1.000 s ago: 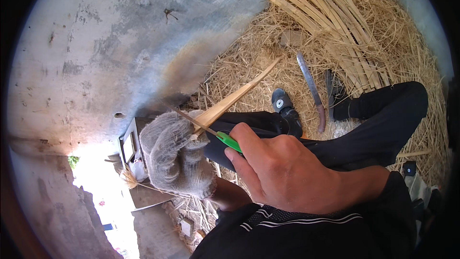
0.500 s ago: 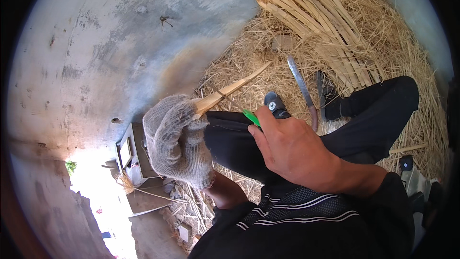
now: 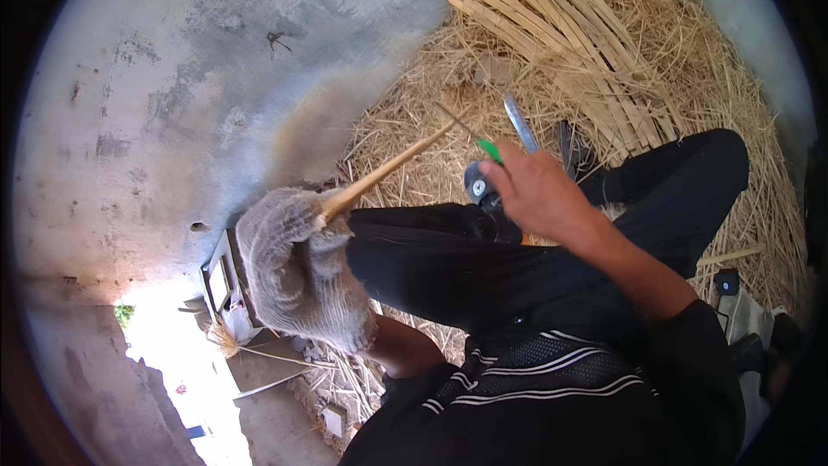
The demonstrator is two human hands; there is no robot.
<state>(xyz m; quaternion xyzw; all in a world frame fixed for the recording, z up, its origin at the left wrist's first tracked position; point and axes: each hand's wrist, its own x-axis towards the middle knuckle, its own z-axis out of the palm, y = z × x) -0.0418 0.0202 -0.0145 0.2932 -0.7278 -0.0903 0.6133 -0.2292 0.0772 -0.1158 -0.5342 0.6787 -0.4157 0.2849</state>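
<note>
From where I stand, the gloved left hand (image 3: pixel 295 274) has its fingers wrapped tight round the thick end of a tapered wooden stick (image 3: pixel 390 169), presumably to steady it, tip toward two o'clock. The bare right hand (image 3: pixel 543 197) grips a green-handled knife (image 3: pixel 489 151), blade toward ten o'clock at that tip, whether touching I can't tell; wooden strips (image 3: pixel 569 45) lie toward one o'clock, perhaps clear of the legs.

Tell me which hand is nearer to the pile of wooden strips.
Right. The right hand is just below the pile in the picture; the gloved left hand is farther off, lower left.
</note>
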